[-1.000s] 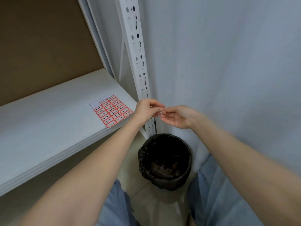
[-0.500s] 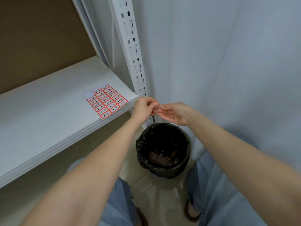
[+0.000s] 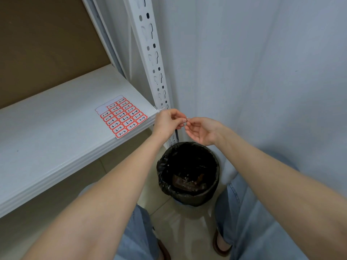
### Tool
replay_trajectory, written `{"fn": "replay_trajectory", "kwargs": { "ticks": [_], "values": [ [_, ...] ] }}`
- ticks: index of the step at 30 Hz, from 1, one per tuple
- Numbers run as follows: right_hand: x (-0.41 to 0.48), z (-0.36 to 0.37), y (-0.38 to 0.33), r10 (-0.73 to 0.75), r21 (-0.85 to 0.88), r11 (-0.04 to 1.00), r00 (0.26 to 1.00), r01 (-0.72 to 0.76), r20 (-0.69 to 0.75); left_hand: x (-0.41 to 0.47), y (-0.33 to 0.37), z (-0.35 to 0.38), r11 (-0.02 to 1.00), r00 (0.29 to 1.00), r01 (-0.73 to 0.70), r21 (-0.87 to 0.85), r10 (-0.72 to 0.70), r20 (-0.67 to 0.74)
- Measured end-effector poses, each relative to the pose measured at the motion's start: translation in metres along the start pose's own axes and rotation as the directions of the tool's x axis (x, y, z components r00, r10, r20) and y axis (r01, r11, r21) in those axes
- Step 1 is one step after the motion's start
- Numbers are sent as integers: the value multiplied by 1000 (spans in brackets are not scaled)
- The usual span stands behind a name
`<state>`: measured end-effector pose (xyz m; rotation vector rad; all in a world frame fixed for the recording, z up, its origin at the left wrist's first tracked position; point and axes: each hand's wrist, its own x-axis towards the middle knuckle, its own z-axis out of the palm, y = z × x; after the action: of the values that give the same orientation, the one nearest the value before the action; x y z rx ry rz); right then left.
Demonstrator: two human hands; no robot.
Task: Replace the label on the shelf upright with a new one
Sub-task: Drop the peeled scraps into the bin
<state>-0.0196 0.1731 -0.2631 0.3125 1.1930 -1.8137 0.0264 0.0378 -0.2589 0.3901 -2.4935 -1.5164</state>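
The white slotted shelf upright (image 3: 150,53) runs down from the top to behind my hands. My left hand (image 3: 168,121) and my right hand (image 3: 201,131) meet fingertip to fingertip in front of it, above the bin. Between the fingertips they pinch a tiny pale scrap, probably a peeled label (image 3: 186,120); it is too small to read. A sheet of red-bordered numbered labels (image 3: 122,116) lies on the white shelf board (image 3: 56,137), near its right front corner, left of my left hand. A few places at the sheet's top left are blank.
A black-lined waste bin (image 3: 188,173) stands on the tiled floor right under my hands, with some scraps inside. A pale wall (image 3: 262,72) fills the right side. Brown backing board (image 3: 47,44) closes the shelf's rear. My legs in jeans and sandals flank the bin.
The view has tilted downward, so more of the bin and floor shows. My hands stay together at the fingertips, still working the tiny scrap between them over the bin.
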Motion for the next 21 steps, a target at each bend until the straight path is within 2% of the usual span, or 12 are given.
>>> {"fn": "replay_trajectory", "kwargs": {
  "ticks": [3,10,16,21],
  "values": [
    [-1,1,-1,4,25,1000,1000,-5,10,0,0,1,1000,999,-25,11,26,-24],
    [-3,2,-1,-20,13,1000,999,20,39,0,3,1,999,999,-45,-7,45,18],
    [-7,4,-3,-157,-105,982,987,156,-8,2,0,0,993,999,35,-112,-35,7],
    [-6,6,-1,-192,-199,962,981,185,-18,-1,2,-3,984,997,66,-164,-59,43]
  ]
}}
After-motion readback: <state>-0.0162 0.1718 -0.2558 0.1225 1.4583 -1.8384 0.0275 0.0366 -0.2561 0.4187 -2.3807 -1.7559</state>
